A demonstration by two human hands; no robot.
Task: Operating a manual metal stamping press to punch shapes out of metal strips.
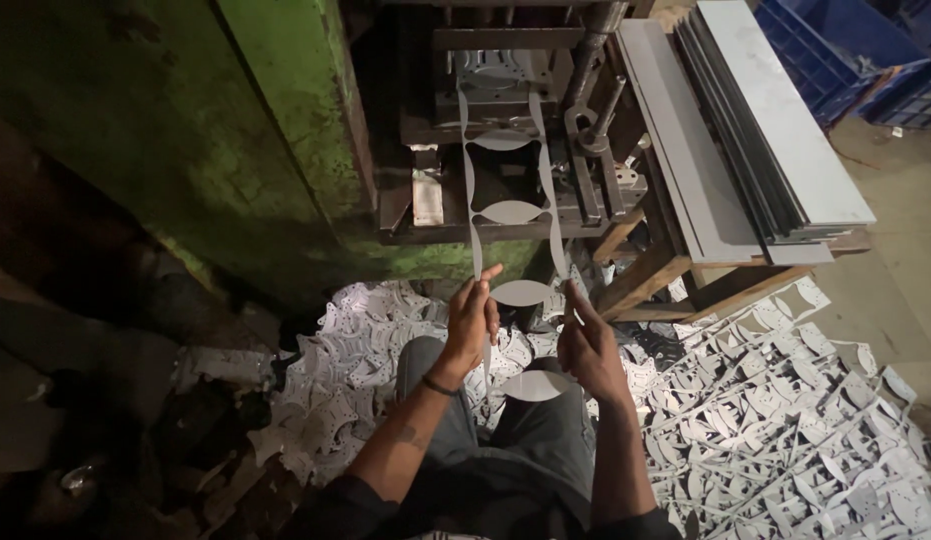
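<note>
Left hand [472, 318] and right hand [588, 345] each pinch one side edge of a punched metal strip [508, 212], which runs up from them into the green press [285, 120]. Grey sheet stock [765, 130] lies stacked beyond the right hand; scrap cutouts [785, 430] cover the floor below.

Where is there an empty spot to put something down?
Bare concrete floor lies at the right, between the stacked grey metal sheets and the heap of punched grey scrap strips. Around both hands holding the punched metal strip, scrap crowds everything.
</note>
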